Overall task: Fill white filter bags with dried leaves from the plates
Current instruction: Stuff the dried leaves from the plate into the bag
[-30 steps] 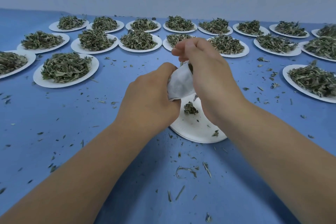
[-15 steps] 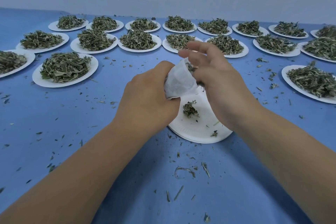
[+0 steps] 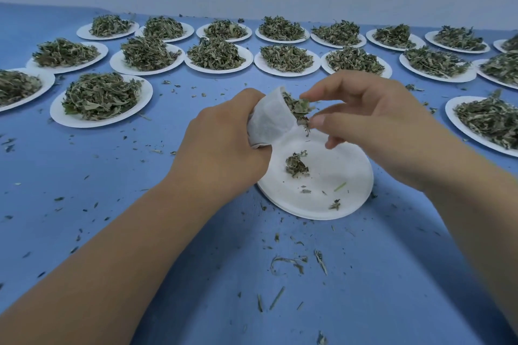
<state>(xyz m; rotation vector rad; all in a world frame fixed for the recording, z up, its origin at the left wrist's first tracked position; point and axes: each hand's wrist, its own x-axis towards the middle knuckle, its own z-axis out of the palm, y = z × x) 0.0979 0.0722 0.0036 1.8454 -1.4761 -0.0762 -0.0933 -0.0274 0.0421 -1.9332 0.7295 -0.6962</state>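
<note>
Gripping the white paper filter bag in its curled fingers, the left hand holds it tilted above the far left edge of the nearest round white paper plate, with the mouth turned to the right. A tuft of dried green leaves sticks out of that mouth. The right hand meets it there, forefinger on top and thumb below. Both touch the tuft and pinch it across a narrow gap, while the other fingers are loosely curled. On the plate lies a small clump of leaves. Beyond, rows of white plates heaped with leaves stand on the blue bench, which is strewn with leaf scraps.
</note>
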